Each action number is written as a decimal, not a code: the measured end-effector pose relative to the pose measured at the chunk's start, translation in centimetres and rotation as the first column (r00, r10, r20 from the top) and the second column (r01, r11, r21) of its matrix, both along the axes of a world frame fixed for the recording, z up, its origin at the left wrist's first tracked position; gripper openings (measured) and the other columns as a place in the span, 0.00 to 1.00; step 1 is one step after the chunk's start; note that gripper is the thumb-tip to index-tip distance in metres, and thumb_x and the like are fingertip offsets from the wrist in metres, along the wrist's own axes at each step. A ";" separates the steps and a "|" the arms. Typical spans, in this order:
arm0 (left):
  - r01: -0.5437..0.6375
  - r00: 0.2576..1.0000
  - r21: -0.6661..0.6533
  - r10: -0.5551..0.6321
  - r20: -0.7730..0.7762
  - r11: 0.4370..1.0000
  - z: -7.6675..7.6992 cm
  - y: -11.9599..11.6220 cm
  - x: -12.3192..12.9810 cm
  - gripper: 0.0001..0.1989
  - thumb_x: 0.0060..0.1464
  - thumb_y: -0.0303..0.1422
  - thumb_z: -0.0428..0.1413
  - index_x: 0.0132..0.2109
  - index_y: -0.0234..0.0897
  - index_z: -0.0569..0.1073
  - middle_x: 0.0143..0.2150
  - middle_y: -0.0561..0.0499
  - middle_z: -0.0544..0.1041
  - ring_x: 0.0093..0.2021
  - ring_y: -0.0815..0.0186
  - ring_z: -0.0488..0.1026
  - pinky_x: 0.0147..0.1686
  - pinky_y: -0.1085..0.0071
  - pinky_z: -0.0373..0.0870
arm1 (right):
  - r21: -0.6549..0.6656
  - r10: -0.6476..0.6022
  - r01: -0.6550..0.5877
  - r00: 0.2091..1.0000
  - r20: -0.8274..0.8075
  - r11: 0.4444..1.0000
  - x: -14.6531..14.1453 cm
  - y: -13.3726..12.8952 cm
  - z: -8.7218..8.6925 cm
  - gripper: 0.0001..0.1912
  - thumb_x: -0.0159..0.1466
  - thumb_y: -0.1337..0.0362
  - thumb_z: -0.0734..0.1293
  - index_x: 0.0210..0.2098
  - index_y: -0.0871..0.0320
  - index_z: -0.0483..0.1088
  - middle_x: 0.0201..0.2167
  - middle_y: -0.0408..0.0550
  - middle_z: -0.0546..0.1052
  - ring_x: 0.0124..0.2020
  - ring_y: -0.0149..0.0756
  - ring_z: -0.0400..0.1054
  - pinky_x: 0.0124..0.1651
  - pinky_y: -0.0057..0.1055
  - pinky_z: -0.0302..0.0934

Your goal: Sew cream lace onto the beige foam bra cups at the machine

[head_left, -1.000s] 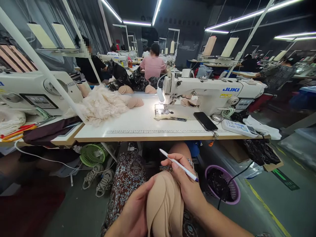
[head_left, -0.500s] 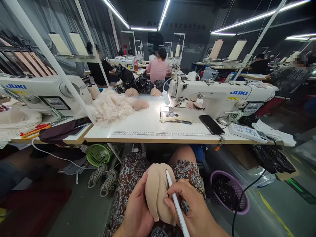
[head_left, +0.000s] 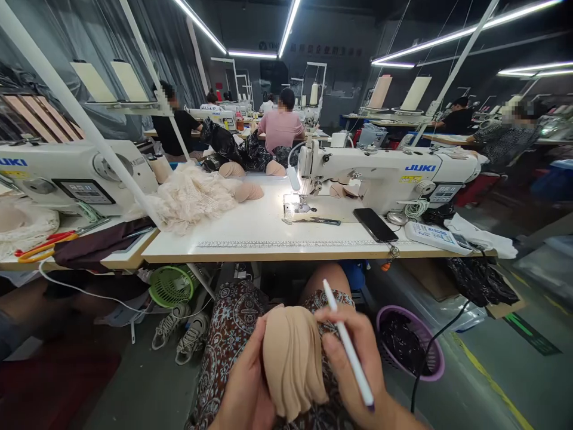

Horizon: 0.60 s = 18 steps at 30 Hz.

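Observation:
Over my lap, my left hand [head_left: 250,373] is closed round the left side of a stack of beige bra cups [head_left: 293,361]. The cups overlap like fanned layers, their curved edges showing toward the right. My right hand [head_left: 356,352] grips a white marker pen [head_left: 347,343] between thumb and fingers, just right of the stack. The pen slants up and to the left, with a dark purple end low by my palm. Its upper end points away from the cups and does not touch them. Patterned brown cloth [head_left: 228,322] covers my legs beneath.
A white sewing machine [head_left: 380,164] stands on the table [head_left: 215,239] ahead. Around it lie a phone [head_left: 375,224], black-handled tweezers [head_left: 313,221], cream lace [head_left: 192,197] and more beige cups [head_left: 248,192]. A purple basket [head_left: 441,358] is at the lower right. Co-workers sit beyond.
The pen has come off the cups and swung rightward in my right hand, its purple tip now toward my palm. The stack is more fanned, showing more edges. The view has shifted slightly right.

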<state>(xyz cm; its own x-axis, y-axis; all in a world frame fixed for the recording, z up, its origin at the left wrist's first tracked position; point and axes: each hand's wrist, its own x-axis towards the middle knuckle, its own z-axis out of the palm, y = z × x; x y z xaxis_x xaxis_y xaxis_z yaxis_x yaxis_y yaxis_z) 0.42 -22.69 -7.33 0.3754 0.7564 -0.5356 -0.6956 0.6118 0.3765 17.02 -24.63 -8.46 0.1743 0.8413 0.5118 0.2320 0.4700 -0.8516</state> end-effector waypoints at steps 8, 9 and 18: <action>0.335 0.940 0.124 -0.340 0.021 0.934 0.4 -0.4 -1.8 0.18 0.64 0.35 0.60 0.59 0.38 0.80 0.58 0.42 0.82 0.56 0.50 0.79 0.58 0.60 0.73 | -0.365 0.017 -0.429 0.666 -0.745 0.826 -1.6 0.8 0.7 0.27 0.67 0.35 0.67 0.54 0.46 0.70 0.58 0.50 0.80 0.55 0.47 0.71 0.61 0.48 0.62; 0.356 0.926 0.129 -0.368 0.080 0.925 0.6 -0.1 -2.1 0.18 0.60 0.32 0.61 0.57 0.37 0.81 0.56 0.42 0.82 0.55 0.50 0.79 0.56 0.60 0.74 | -0.352 0.007 -0.397 0.672 -0.740 0.847 -1.9 0.8 0.9 0.26 0.67 0.36 0.67 0.53 0.47 0.71 0.56 0.50 0.81 0.55 0.46 0.71 0.62 0.47 0.61; 0.251 0.959 -0.146 -0.226 0.170 0.957 1.0 0.9 -1.3 0.23 0.67 0.41 0.57 0.61 0.29 0.79 0.51 0.36 0.85 0.56 0.43 0.80 0.63 0.51 0.70 | -0.276 0.025 -0.397 0.607 -0.794 0.875 -2.6 1.8 1.9 0.20 0.67 0.43 0.72 0.49 0.48 0.72 0.50 0.48 0.83 0.43 0.41 0.74 0.49 0.39 0.68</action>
<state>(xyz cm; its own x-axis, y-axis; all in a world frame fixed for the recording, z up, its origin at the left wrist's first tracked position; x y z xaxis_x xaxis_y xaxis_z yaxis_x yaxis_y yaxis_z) -0.91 -21.81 -6.37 0.6198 0.5414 -0.5682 -0.5626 0.8112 0.1593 14.41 -22.79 -6.59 0.1235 0.9879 -0.0937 -0.6316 0.0054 -0.7753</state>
